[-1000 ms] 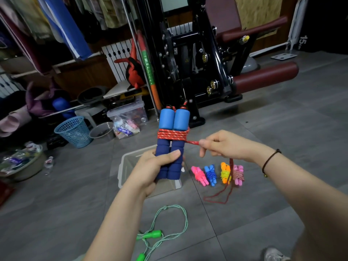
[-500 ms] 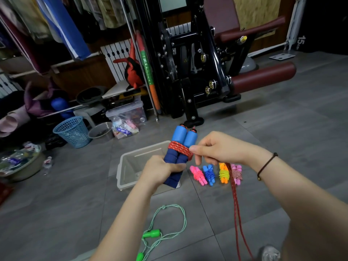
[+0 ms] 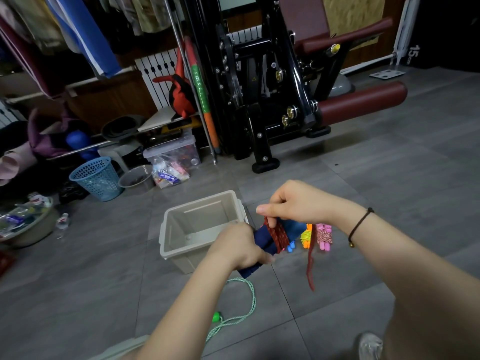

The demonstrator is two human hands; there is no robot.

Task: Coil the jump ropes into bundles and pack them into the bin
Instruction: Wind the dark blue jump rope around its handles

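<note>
My left hand (image 3: 240, 246) grips the two blue foam handles (image 3: 262, 239) of a jump rope, tilted up to the right. Red rope (image 3: 278, 233) is wound round them in several turns. My right hand (image 3: 298, 202) pinches the red rope at the top of the windings; its loose end (image 3: 310, 266) hangs down. A beige bin (image 3: 181, 252) stands open on the floor just left of my hands, nothing visible inside. Coiled bundles lie behind my right hand: an orange and yellow one (image 3: 306, 236) and a pink one (image 3: 324, 235). A green jump rope (image 3: 244, 305) lies loose on the floor below.
A black gym machine (image 3: 259, 94) with dark red pads stands behind. At the left are a blue mesh basket (image 3: 97, 178), a metal bowl (image 3: 136, 178) and a clear box (image 3: 174, 154) of small items. Grey tiled floor stretches to the right.
Both hands have dropped lower and the handles now tilt more to the right. My right hand has carried the red rope over the top of the windings. The hanging rope end looks shorter.
</note>
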